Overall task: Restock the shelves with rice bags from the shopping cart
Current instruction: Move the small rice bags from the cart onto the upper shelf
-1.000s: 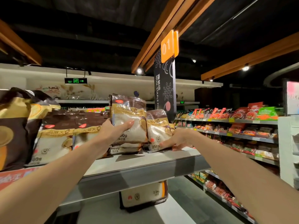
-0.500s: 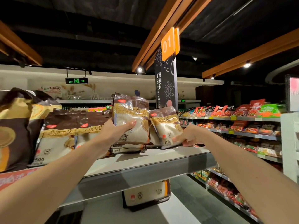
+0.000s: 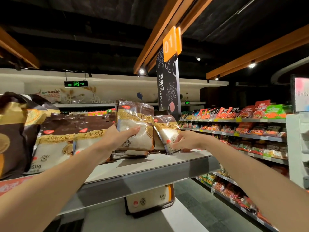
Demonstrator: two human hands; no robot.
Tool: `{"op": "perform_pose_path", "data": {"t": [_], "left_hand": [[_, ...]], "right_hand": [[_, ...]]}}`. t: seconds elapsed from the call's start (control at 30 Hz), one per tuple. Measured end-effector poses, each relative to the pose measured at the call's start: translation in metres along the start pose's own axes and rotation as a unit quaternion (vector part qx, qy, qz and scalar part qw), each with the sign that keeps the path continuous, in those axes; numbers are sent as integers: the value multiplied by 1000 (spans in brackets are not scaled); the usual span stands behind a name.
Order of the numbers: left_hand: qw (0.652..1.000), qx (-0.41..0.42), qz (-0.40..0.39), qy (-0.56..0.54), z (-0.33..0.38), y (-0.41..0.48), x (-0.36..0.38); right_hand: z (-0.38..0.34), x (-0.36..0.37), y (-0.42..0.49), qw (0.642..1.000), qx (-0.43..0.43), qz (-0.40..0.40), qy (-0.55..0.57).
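Two rice bags handled on the top shelf
Left hand (image 3: pixel 119 138) wraps its fingers (image 3: pixel 133 129) round the upright rice bag (image 3: pixel 138 118) on the shelf (image 3: pixel 150 166); at its 3 o'clock a tilted rice bag (image 3: pixel 167 131), its lower corner pinched by the right hand (image 3: pixel 189 139)

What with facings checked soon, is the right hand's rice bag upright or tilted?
Tilted: the small rice bag leans top-left, base on the shelf.

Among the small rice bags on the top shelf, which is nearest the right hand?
The tilted brown-and-white plastic rice bag at the row's right end; the right hand touches its lower corner. The left hand grips its taller neighbour.
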State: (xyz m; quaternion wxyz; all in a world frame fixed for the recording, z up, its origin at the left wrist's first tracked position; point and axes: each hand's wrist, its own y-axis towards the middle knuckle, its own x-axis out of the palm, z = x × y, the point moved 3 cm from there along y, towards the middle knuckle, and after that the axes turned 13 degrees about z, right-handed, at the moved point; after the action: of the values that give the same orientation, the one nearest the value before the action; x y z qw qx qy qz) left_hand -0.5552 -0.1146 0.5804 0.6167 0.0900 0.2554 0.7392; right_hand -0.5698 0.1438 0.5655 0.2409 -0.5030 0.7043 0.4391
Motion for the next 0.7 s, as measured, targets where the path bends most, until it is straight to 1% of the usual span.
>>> {"op": "perform_pose_path", "data": {"t": [0.07, 0.17, 0.23, 0.3, 0.37, 0.43, 0.53, 0.6, 0.67, 0.7], "left_hand": [[1000, -4, 5, 4, 1, -1, 1], [1000, -24, 17, 10, -3, 2, 1], [999, -30, 21, 15, -2, 3, 1], [999, -27, 26, 5, -4, 4, 0], [999, -28, 32, 4, -6, 5, -2], [999, -31, 35, 5, -7, 5, -4], [999, -41, 28, -5, -9, 7, -5], [998, -52, 22, -9, -11, 10, -6], [998, -57, 7, -11, -9, 9, -6], [998, -56, 11, -11, -8, 9, -7]], "right_hand": [[-1, 0, 1, 1000, -15, 3, 6], [-7, 3, -1, 997, -30, 65, -18], [-13, 1, -4, 994, -47, 85, -57], [-17, -3, -6, 992, -48, 75, -91], [-19, -1, -4, 994, -34, 39, -94], [-18, 5, 2, 998, -15, 6, -57], [-17, 6, 7, 1000, 4, -3, 0], [-14, 3, 8, 999, 18, 20, 34], [-13, 0, 7, 995, 23, 71, 64], [-15, -1, 4, 990, 24, 85, 108]]}}
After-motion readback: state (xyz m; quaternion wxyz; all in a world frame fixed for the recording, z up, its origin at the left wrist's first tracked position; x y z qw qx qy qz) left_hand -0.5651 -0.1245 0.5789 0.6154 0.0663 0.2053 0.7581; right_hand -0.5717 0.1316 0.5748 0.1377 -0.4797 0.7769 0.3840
